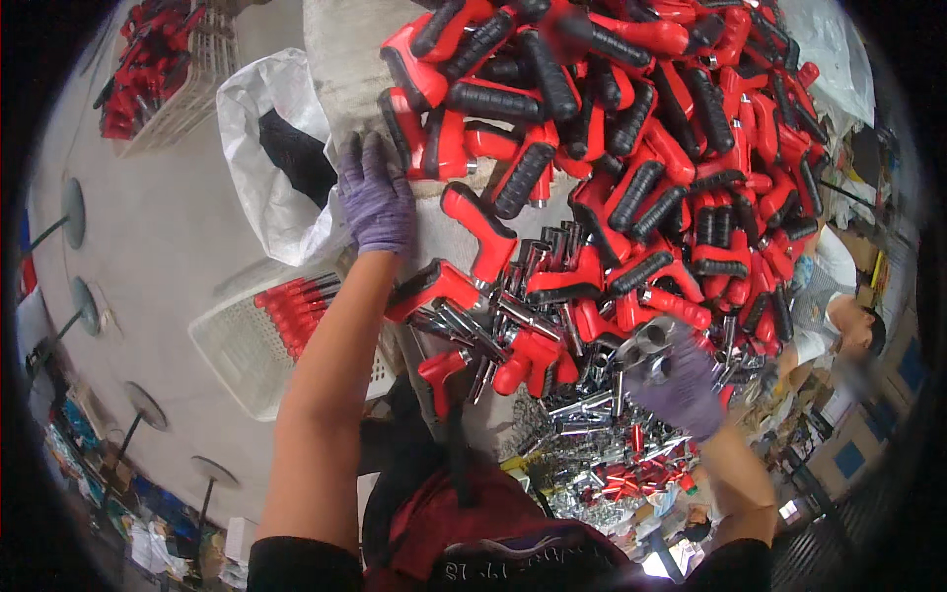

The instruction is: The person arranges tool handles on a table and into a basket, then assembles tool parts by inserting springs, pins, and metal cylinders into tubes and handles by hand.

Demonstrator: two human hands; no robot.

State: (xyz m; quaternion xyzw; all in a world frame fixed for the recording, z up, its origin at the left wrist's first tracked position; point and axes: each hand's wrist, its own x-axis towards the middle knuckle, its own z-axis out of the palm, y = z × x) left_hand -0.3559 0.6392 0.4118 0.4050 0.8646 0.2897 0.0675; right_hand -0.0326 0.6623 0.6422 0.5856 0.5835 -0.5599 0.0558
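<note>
My left hand [378, 202], in a purple glove, lies flat with its fingers stretched out at the table's left edge, beside the red and black pistol-shaped handles [538, 173]. It holds nothing. On the right, my right hand [681, 390], gloved the same way, is closed around a few short shiny metal tubes [649, 340], their round open ends showing. Below and beside that hand lie many loose metal tubes [587, 414]. Between my hands, more red handles [478, 232] lie scattered among chrome tubes [473, 326].
A white woven sack [242, 118] with something black inside stands left of the table. Under my left forearm is a white plastic basket [232, 350] holding red-handled pieces; another crate [202, 69] of handles sits far left. At the right, another person [838, 286] is near the heap.
</note>
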